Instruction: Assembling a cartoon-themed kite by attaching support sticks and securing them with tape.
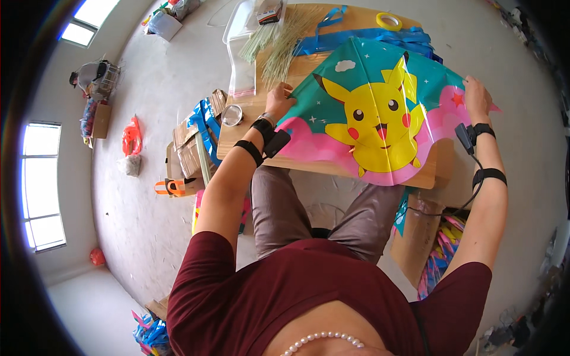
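A glossy kite sheet, teal above and pink below with a yellow cartoon figure, is spread between my two hands over the wooden table. Its left edge is gripped by my left hand, fingers closed on the film. At the opposite side, my right hand pinches the other edge near the pink corner. The lower part of the sheet hangs toward my lap at the table's front edge. A crease runs down its middle. Black straps with small devices are on both wrists.
Thin pale sticks, blue strips and a yellow tape roll lie along the far side. A round clear container stands at the left edge. Cardboard boxes are left of the table; an open box of colourful sheets is at right.
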A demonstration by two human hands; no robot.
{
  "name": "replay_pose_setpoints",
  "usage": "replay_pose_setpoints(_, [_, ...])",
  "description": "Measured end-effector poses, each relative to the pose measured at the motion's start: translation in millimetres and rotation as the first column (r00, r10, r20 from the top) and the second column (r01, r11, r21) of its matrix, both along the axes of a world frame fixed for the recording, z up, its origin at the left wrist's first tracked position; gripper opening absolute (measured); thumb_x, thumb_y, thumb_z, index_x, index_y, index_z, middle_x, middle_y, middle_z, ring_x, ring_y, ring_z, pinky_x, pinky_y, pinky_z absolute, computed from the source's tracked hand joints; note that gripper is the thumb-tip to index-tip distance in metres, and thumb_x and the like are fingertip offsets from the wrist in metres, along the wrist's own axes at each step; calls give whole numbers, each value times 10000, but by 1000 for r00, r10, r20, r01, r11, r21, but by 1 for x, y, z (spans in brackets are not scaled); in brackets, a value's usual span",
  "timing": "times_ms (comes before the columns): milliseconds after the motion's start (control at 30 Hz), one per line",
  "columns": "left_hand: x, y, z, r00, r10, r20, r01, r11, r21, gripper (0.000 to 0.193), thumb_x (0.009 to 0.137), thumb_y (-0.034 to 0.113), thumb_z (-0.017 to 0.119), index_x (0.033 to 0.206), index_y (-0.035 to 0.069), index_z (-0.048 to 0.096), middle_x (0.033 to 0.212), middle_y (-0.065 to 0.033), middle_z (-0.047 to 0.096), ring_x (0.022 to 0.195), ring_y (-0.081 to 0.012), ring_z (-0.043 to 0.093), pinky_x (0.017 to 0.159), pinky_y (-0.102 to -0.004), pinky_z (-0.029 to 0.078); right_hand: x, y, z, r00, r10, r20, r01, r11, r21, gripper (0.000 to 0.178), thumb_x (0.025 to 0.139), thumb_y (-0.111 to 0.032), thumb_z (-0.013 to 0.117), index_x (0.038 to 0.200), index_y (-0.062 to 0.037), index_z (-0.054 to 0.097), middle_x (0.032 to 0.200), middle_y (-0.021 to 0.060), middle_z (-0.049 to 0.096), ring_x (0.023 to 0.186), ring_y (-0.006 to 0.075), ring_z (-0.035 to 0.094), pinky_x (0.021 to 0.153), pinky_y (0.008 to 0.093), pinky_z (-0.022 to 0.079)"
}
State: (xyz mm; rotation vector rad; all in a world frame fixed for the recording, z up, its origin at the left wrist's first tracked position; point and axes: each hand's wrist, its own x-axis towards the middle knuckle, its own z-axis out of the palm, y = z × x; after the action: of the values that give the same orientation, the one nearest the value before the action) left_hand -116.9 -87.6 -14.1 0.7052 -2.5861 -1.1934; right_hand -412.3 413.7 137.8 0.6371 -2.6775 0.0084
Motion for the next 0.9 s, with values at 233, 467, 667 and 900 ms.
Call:
replay_pose_setpoints(233, [-4,14,-9,995,-54,-78,42,988,-146,502,733,44,785,1205,27,615,1071,-172,713,954,-313,702,862,-397,566,13,-42,47,1000,13,11,-15,986,165,234,986,-240,535,954,-43,655,970,217,715,949,431,683,778,543,524])
replay_pose_setpoints(467, [38,111,0,877,-479,-39,389,755,-527,581,864,221,730,1405,130,541,1534,-149,437,1451,-385,340,1166,-528,318,57,-84,69,996,86,24,-89,946,310,226,969,-171,526,1013,-25,692,985,232,722,948,413,706,793,511,565])
replay_pose_setpoints(667, [95,185,-12,742,-636,213,647,595,-477,676,950,529,591,1554,297,397,1668,-83,233,1556,-378,96,1208,-668,71,131,-130,72,984,9,179,-89,890,447,221,906,-116,599,1037,-47,764,1078,205,737,992,369,726,822,479,587])
replay_pose_setpoints(900, [107,181,-15,805,-577,140,569,682,-459,635,938,411,616,1519,213,451,1622,-133,322,1538,-375,166,1205,-646,130,191,-168,10,813,195,549,-212,977,-32,327,897,-224,578,972,78,679,975,333,679,989,493,663,832,502,533])
